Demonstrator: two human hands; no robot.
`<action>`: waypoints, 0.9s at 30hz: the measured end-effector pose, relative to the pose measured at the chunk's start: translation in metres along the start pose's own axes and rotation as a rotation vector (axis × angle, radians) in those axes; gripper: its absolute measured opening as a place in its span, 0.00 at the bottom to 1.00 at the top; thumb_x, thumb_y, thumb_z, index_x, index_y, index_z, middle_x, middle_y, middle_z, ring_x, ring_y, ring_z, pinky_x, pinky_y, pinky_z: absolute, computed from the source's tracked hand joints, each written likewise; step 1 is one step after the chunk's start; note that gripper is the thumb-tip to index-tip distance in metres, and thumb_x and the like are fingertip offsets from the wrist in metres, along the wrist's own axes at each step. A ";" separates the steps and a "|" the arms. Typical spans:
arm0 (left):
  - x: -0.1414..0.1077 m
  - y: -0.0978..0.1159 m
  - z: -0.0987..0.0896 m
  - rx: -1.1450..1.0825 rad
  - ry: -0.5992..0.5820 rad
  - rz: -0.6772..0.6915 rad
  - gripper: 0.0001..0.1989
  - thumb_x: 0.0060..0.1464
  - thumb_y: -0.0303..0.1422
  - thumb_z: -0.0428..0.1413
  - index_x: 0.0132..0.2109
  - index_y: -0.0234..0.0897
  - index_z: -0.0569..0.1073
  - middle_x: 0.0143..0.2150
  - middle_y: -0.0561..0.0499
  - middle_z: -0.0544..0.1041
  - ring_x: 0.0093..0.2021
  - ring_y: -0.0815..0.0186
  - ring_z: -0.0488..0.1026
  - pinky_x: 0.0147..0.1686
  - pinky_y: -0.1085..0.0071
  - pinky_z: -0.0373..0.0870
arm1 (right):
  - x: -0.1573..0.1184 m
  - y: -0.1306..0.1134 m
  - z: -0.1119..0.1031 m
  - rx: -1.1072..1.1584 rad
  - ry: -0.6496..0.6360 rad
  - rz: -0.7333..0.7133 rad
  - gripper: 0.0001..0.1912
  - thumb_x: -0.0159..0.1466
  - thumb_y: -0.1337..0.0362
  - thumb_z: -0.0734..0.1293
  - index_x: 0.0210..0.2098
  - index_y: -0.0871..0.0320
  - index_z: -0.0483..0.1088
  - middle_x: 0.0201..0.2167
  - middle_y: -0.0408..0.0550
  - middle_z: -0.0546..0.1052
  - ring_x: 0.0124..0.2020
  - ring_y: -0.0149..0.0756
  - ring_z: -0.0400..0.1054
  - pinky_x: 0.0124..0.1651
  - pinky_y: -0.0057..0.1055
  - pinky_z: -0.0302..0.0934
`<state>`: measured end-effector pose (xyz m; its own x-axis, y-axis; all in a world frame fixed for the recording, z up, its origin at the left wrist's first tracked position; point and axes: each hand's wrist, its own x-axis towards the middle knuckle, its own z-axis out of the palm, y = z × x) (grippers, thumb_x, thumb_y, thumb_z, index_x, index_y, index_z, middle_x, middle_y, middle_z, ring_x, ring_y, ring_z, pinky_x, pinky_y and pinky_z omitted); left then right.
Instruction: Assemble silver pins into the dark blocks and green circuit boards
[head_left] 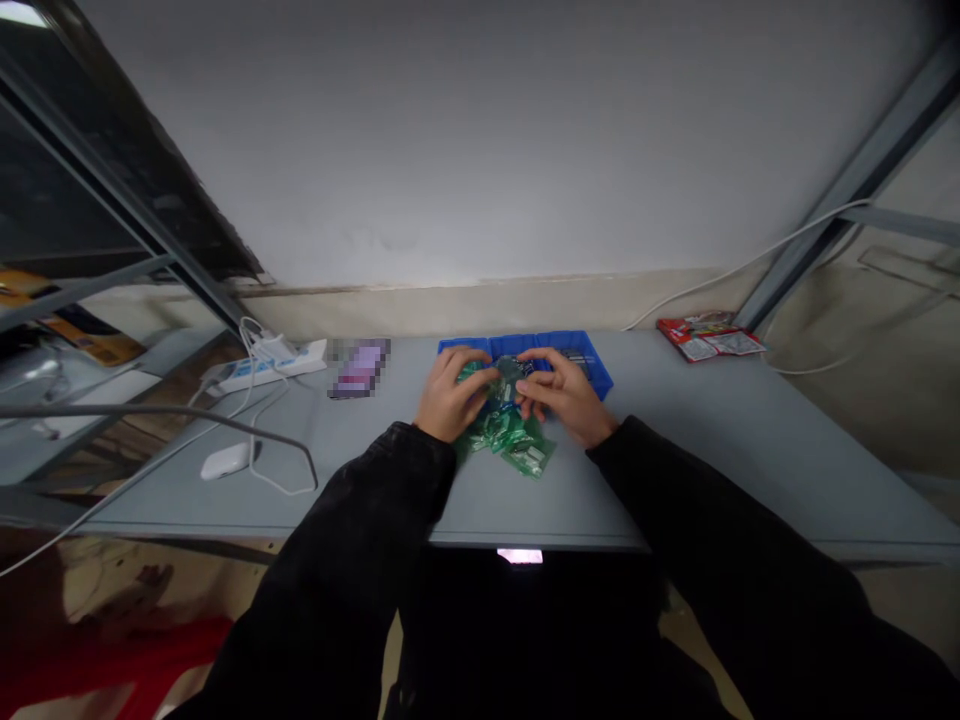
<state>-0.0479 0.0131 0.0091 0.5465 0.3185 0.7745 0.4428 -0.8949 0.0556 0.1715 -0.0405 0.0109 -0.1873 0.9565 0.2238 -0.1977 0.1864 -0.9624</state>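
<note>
Between my two hands is a small clear greenish plastic bag [508, 382], pinched at its edges. My left hand [455, 390] has thumb and fingers closed on its left side. On its right side, my right hand [561, 390] grips it between thumb and fingertips. What lies inside the bag is too small to make out. Beneath, a pile of green plastic bags [517, 445] with small parts in them lies on the table. Just behind stands a blue divided tray [596, 365], partly covered by my hands; small metallic pieces show in its right compartment.
To the left are a phone [361, 368], a white power strip [277, 365] with plugs and cables, and a white earbud case [225, 460]. At the back right lies a red packet [709, 338]. Metal frame posts and a wall bound the grey table [720, 450].
</note>
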 end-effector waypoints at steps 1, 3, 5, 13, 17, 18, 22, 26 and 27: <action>0.000 -0.001 0.000 -0.019 -0.008 0.007 0.14 0.63 0.25 0.54 0.50 0.45 0.77 0.54 0.44 0.76 0.55 0.53 0.69 0.56 0.48 0.70 | -0.001 -0.001 0.000 -0.010 -0.037 -0.003 0.29 0.61 0.56 0.75 0.57 0.53 0.63 0.28 0.40 0.78 0.22 0.32 0.71 0.22 0.26 0.59; -0.001 -0.002 0.001 -0.061 -0.016 0.001 0.12 0.64 0.25 0.54 0.49 0.44 0.78 0.51 0.45 0.78 0.53 0.54 0.70 0.55 0.50 0.70 | -0.002 -0.004 0.000 -0.042 -0.095 -0.021 0.27 0.63 0.55 0.73 0.58 0.52 0.63 0.28 0.39 0.77 0.21 0.30 0.70 0.22 0.26 0.58; -0.001 -0.004 0.002 -0.109 0.003 -0.024 0.10 0.65 0.28 0.55 0.49 0.42 0.79 0.47 0.45 0.79 0.49 0.56 0.72 0.52 0.53 0.71 | -0.003 -0.006 0.000 -0.090 -0.140 -0.038 0.24 0.63 0.55 0.74 0.55 0.54 0.67 0.31 0.41 0.77 0.23 0.30 0.70 0.22 0.26 0.57; 0.000 0.002 0.008 -0.245 0.040 -0.217 0.13 0.61 0.39 0.65 0.51 0.41 0.78 0.38 0.51 0.81 0.40 0.62 0.77 0.47 0.62 0.72 | 0.001 0.001 -0.007 -0.526 0.048 -0.276 0.10 0.67 0.57 0.70 0.39 0.57 0.76 0.23 0.38 0.63 0.24 0.27 0.54 0.28 0.28 0.50; 0.001 0.006 0.009 -0.321 0.152 -0.349 0.16 0.61 0.38 0.65 0.52 0.39 0.74 0.38 0.53 0.81 0.38 0.65 0.79 0.46 0.67 0.74 | 0.014 0.000 -0.013 -0.526 0.036 -0.330 0.10 0.68 0.57 0.69 0.35 0.58 0.73 0.32 0.43 0.69 0.30 0.29 0.63 0.33 0.29 0.57; 0.001 0.006 0.009 -0.322 0.144 -0.337 0.11 0.63 0.37 0.63 0.50 0.39 0.75 0.39 0.52 0.81 0.39 0.65 0.79 0.46 0.67 0.74 | 0.018 0.000 -0.014 -0.481 0.017 -0.311 0.10 0.68 0.57 0.69 0.36 0.57 0.72 0.33 0.43 0.71 0.31 0.30 0.65 0.33 0.29 0.59; 0.004 0.007 0.005 -0.284 0.068 -0.274 0.08 0.69 0.32 0.54 0.49 0.40 0.79 0.44 0.48 0.81 0.46 0.63 0.77 0.50 0.64 0.73 | 0.027 0.004 -0.011 -0.295 0.046 -0.261 0.15 0.66 0.57 0.70 0.47 0.52 0.62 0.26 0.36 0.70 0.23 0.30 0.65 0.27 0.28 0.61; 0.004 0.005 0.004 -0.254 0.052 -0.289 0.11 0.69 0.30 0.53 0.52 0.41 0.79 0.45 0.47 0.78 0.47 0.62 0.75 0.51 0.63 0.74 | 0.018 0.010 -0.006 -0.541 0.177 -0.425 0.09 0.69 0.59 0.67 0.48 0.54 0.68 0.28 0.40 0.75 0.24 0.31 0.68 0.30 0.30 0.63; 0.003 0.005 0.004 -0.247 0.050 -0.293 0.11 0.69 0.30 0.53 0.52 0.41 0.80 0.45 0.47 0.78 0.48 0.62 0.75 0.52 0.63 0.74 | 0.015 0.011 -0.006 -0.648 0.183 -0.492 0.07 0.70 0.62 0.66 0.47 0.55 0.71 0.30 0.43 0.77 0.27 0.32 0.70 0.32 0.31 0.64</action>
<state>-0.0408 0.0112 0.0090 0.3842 0.5616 0.7328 0.3873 -0.8185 0.4243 0.1719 -0.0226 0.0033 -0.0539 0.7428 0.6673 0.3869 0.6316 -0.6718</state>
